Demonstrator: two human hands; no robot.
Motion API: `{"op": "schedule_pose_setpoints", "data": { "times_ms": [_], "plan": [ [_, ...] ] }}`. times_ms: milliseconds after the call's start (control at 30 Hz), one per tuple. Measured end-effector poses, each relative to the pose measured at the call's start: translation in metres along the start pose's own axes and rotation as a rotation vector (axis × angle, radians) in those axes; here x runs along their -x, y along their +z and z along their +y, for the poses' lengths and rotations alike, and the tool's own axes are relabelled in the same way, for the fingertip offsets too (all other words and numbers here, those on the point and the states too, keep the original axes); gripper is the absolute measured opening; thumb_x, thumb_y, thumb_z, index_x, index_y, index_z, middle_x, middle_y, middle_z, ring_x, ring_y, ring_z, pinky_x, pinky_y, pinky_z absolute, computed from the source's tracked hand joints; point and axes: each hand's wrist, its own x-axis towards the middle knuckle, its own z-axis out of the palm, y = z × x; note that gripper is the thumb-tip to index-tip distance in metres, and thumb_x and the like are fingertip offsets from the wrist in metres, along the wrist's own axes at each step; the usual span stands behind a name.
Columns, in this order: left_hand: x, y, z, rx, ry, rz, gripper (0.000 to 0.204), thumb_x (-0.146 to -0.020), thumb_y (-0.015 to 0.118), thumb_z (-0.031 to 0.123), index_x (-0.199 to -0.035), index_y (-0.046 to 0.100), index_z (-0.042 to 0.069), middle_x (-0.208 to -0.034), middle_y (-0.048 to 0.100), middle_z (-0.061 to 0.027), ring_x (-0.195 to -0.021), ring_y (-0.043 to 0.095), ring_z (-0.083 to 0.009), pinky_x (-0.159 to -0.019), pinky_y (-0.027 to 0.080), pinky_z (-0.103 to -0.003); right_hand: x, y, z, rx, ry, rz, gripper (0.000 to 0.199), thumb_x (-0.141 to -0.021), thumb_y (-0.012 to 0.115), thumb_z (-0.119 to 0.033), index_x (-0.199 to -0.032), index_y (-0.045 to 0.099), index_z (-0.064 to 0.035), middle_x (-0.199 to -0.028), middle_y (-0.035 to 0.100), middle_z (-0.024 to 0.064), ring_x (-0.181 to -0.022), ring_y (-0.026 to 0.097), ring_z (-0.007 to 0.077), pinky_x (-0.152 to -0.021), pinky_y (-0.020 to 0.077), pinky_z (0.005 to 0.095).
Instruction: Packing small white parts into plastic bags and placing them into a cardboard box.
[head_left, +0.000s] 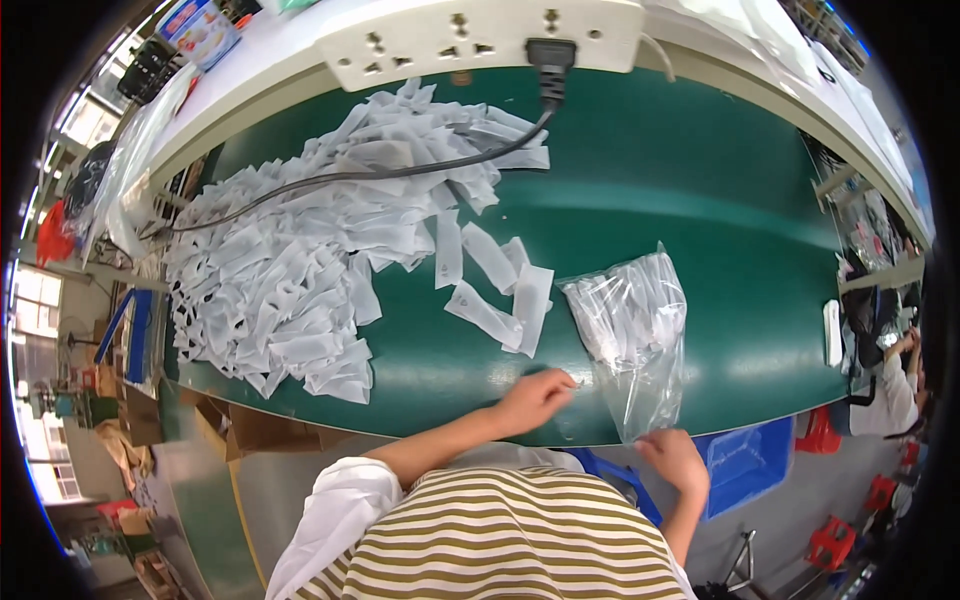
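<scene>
A clear plastic bag (655, 390) lies on the green tabletop, its far part filled with small whitish translucent packets (640, 315). At the bag's near end, by the table edge, my right hand (672, 460) pinches the plastic. My left hand (538, 402) is just left of the bag, apart from it, with fingers curled and pinched together; anything between the fingertips is too small to make out. Several loose packets (487, 315) lie beyond my left hand. A large heap of the same flat packets (290, 270) spreads over the table's left side.
A white power strip (480, 45) runs along the raised shelf at the back. Its plugged-in black cable (400, 172) crosses over the heap. Below the table's front edge are a blue bin (750, 465) and a cardboard box (265, 430). Another person (890, 395) sits at far right.
</scene>
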Motion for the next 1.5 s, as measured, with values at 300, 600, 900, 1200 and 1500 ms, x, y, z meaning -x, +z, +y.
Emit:
{"op": "schedule_pose_setpoints", "data": {
  "times_ms": [300, 600, 900, 1200, 1500],
  "plan": [
    [0.052, -0.051, -0.032, -0.035, -0.13, 0.324, 0.015, -0.088, 0.063, 0.008, -0.102, 0.061, 0.004, -0.084, 0.065, -0.0074, -0.071, 0.061, -0.0135, -0.065, 0.05, -0.027, -0.167, 0.051, -0.16, -0.207, -0.621, 0.589, 0.037, -0.075, 0.073, -0.015, -0.105, 0.06, 0.002, -0.096, 0.063, 0.0166, -0.078, 0.063, 0.0345, -0.069, 0.0525, 0.0395],
    [0.051, -0.123, 0.017, -1.023, 0.276, 0.603, 0.04, -0.081, 0.069, 0.014, -0.116, 0.052, 0.005, -0.098, 0.062, -0.0148, -0.087, 0.062, -0.0324, -0.079, 0.049, -0.042, -0.186, 0.072, -0.178, -0.153, -0.666, 0.303, 0.017, -0.082, 0.064, -0.012, -0.09, 0.06, 0.002, -0.092, 0.06, 0.0223, -0.079, 0.062, 0.0405, -0.067, 0.0502, 0.0469],
    [0.084, -0.111, -0.03, -0.438, -0.151, 0.184, 0.034, -0.087, 0.063, 0.025, -0.111, 0.053, 0.004, -0.1, 0.061, -0.0209, -0.09, 0.06, -0.04, -0.077, 0.048, -0.045, -0.19, -0.022, -0.174, -0.225, -0.77, 0.387, 0.009, -0.086, 0.058, -0.009, -0.09, 0.063, -0.0023, -0.093, 0.062, 0.0183, -0.076, 0.061, 0.0399, -0.068, 0.0498, 0.0454],
    [0.096, -0.075, -0.04, -0.299, -0.091, 0.047, 0.026, -0.087, 0.064, 0.023, -0.102, 0.056, 0.003, -0.098, 0.062, -0.0176, -0.087, 0.06, -0.0361, -0.077, 0.048, -0.042, -0.213, 0.043, -0.118, 0.048, -0.686, 0.505, 0.007, -0.083, 0.054, -0.007, -0.084, 0.058, -0.0002, -0.088, 0.062, 0.0209, -0.07, 0.06, 0.0416, -0.064, 0.0491, 0.0479],
    [0.085, -0.088, -0.031, -0.694, 0.233, 0.313, 0.031, -0.067, 0.074, 0.01, -0.092, 0.057, 0.007, -0.127, 0.043, -0.013, -0.12, 0.037, -0.0401, -0.098, 0.037, -0.048, -0.179, 0.11, -0.12, -0.134, -0.578, 0.154, 0.02, -0.086, 0.052, -0.018, -0.075, 0.056, -0.0011, -0.08, 0.061, 0.0213, -0.072, 0.06, 0.0405, -0.066, 0.0468, 0.049]
  ]
}}
